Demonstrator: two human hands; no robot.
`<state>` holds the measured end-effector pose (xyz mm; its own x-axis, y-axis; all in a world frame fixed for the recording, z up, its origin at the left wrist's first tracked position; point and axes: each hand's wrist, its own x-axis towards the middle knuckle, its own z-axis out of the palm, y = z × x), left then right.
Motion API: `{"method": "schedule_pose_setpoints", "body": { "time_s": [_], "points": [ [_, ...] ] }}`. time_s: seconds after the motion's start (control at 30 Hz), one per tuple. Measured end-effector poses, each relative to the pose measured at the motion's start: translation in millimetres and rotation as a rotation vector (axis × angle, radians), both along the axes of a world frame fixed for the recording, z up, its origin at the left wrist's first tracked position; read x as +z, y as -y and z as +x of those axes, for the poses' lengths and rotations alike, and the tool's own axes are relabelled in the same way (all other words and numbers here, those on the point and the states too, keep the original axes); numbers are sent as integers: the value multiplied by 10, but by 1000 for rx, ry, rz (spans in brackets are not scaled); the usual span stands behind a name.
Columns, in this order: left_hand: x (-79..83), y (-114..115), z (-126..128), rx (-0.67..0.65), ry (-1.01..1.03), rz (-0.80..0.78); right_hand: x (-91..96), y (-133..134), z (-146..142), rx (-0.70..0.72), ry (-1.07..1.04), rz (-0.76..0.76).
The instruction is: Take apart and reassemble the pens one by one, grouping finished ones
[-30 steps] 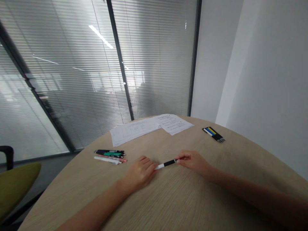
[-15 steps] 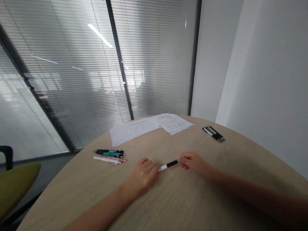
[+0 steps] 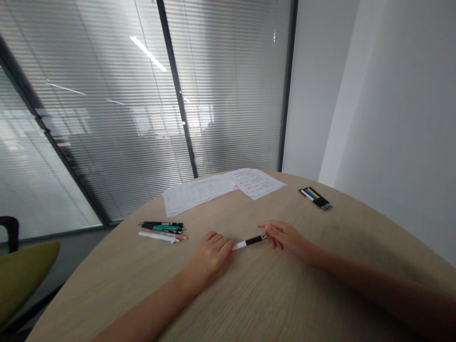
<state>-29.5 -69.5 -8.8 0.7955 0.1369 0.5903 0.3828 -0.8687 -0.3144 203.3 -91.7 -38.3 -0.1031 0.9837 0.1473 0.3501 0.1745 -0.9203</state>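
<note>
A slim pen (image 3: 249,242) with a white half and a black half lies across the wooden table (image 3: 270,294) between my hands. My left hand (image 3: 210,256) rests on the table with its fingers curled, and its fingertips meet the pen's white end. My right hand (image 3: 285,235) is at the pen's black end. Its fingers are stretched out and slightly apart, and the pen's tip sits just under them.
A row of several pens (image 3: 162,230) lies to the left of my left hand. Two printed sheets (image 3: 221,187) lie at the table's far side. A bundle of dark pens (image 3: 316,198) lies at the far right. A green chair (image 3: 21,275) stands on the left.
My right hand's pinch on the pen's black end has loosened and its fingers have spread out. The pen has settled lower, towards the table. My left hand has barely moved.
</note>
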Motion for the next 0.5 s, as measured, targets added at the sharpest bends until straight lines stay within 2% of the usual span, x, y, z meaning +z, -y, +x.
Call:
{"method": "schedule_pose_setpoints", "body": {
  "time_s": [0.2, 0.37, 0.5],
  "points": [
    [-10, -26, -10, 53, -12, -69, 17, 13, -15, 70, -4, 46],
    [-17, -34, -6, 23, -12, -94, 45, 36, -23, 72, -4, 1],
    [-21, -30, -7, -15, -1, -67, 62, 64, -14, 69, 89, 9]
  ]
}}
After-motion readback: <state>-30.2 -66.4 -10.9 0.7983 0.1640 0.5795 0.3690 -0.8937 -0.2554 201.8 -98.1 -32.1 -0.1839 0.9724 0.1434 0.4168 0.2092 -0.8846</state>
